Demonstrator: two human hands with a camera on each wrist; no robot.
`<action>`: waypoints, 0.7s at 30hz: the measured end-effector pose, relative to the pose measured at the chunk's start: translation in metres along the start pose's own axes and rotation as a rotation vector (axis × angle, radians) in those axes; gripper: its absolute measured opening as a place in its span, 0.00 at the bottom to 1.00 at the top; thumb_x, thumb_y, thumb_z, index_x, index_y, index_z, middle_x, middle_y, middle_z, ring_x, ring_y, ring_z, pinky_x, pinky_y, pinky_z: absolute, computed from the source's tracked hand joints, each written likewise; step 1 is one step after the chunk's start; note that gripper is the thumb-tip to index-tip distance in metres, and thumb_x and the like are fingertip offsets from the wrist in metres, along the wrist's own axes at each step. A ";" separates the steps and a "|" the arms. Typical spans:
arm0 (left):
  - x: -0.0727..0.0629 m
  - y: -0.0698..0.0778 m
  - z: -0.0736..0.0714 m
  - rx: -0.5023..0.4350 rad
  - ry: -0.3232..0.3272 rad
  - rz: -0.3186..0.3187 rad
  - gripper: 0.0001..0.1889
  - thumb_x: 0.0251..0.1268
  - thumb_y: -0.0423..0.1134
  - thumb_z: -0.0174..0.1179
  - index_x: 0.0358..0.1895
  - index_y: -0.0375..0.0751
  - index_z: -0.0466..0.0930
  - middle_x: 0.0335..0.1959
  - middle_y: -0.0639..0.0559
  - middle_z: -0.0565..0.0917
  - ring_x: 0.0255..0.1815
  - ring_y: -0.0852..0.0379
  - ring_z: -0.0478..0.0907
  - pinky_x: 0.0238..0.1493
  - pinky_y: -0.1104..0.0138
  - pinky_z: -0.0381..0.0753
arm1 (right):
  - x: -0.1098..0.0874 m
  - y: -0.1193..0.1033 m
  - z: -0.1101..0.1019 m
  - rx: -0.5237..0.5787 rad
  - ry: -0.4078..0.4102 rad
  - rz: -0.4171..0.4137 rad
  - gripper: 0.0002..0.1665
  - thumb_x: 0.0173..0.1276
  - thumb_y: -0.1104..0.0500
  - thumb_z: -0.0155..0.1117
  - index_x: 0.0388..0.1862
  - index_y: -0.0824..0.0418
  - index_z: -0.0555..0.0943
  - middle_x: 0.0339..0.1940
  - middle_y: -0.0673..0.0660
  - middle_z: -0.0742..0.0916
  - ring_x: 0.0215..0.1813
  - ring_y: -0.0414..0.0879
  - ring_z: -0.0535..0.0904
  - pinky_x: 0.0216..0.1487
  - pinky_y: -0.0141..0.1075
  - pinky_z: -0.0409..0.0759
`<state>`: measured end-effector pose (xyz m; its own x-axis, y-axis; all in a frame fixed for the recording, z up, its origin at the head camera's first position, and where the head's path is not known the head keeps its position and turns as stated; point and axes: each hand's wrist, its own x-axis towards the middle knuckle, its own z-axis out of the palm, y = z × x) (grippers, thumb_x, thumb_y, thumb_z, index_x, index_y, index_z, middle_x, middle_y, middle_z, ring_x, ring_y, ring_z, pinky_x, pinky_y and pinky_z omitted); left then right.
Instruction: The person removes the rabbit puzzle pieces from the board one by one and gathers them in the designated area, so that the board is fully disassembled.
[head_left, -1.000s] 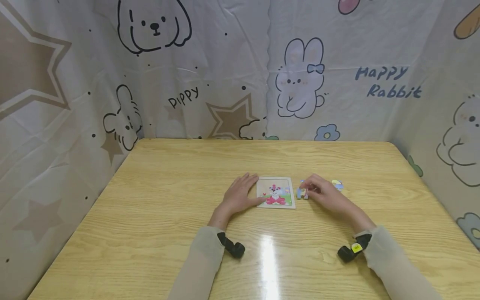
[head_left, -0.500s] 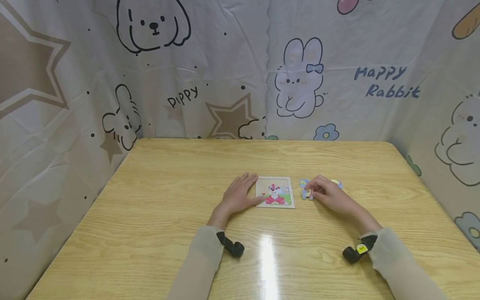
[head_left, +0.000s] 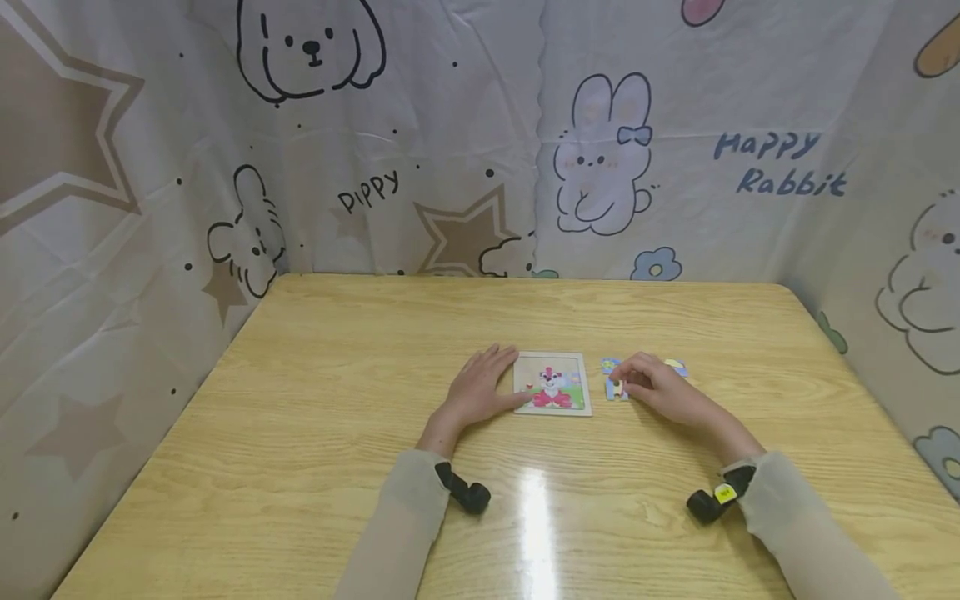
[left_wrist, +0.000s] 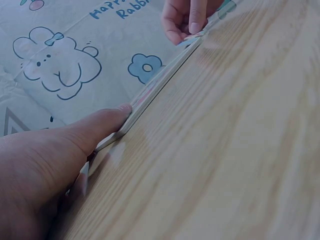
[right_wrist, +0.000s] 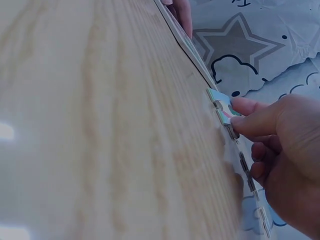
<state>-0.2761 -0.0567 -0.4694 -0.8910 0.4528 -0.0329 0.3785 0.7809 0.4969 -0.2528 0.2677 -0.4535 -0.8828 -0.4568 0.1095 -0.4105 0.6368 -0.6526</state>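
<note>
A square puzzle board [head_left: 531, 365] with a pale frame lies mid-table, a pink and white cartoon animal partly assembled inside it. Along its left side rests my left hand [head_left: 477, 390], fingers extended at the upper left corner and thumb over the lower left edge. In the left wrist view the thumb [left_wrist: 107, 122] presses on the board's rim. Just right of the board, my right hand [head_left: 662, 393] pinches a small blue and yellow puzzle piece [head_left: 615, 391] between thumb and forefinger. The right wrist view shows this puzzle piece [right_wrist: 222, 105] tilted slightly at the fingertips.
Behind the right hand lie more loose puzzle pieces, one blue piece [head_left: 608, 364] and one with yellow [head_left: 677, 366], partly covered by the hand. The wood-grain table [head_left: 337, 375] meets a printed curtain [head_left: 465, 150] at its back and sides.
My right hand has shifted a little to the right, away from the board, with the puzzle piece, uncovering the blue piece behind. The left hand stays in place on the board.
</note>
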 end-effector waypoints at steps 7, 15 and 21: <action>0.001 0.000 0.001 0.002 -0.002 -0.004 0.44 0.62 0.66 0.57 0.78 0.51 0.55 0.80 0.56 0.56 0.83 0.54 0.44 0.84 0.58 0.41 | 0.000 0.003 0.000 -0.004 -0.017 0.006 0.10 0.72 0.67 0.57 0.50 0.63 0.80 0.44 0.57 0.81 0.41 0.36 0.69 0.40 0.26 0.72; 0.000 0.001 -0.001 -0.002 -0.003 -0.009 0.44 0.62 0.66 0.57 0.77 0.51 0.55 0.80 0.56 0.56 0.83 0.54 0.44 0.84 0.58 0.41 | 0.006 -0.004 0.004 0.029 -0.001 -0.001 0.12 0.71 0.64 0.59 0.52 0.62 0.80 0.44 0.55 0.80 0.38 0.37 0.67 0.36 0.27 0.70; 0.000 0.000 0.000 -0.003 -0.001 -0.006 0.44 0.62 0.66 0.57 0.77 0.50 0.55 0.80 0.55 0.57 0.83 0.54 0.44 0.84 0.58 0.41 | 0.019 -0.012 0.015 0.058 -0.020 0.004 0.14 0.71 0.59 0.61 0.53 0.60 0.80 0.45 0.56 0.80 0.39 0.40 0.68 0.37 0.27 0.71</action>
<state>-0.2757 -0.0566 -0.4691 -0.8929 0.4488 -0.0371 0.3726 0.7825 0.4989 -0.2607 0.2420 -0.4549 -0.8795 -0.4671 0.0916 -0.3921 0.6018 -0.6957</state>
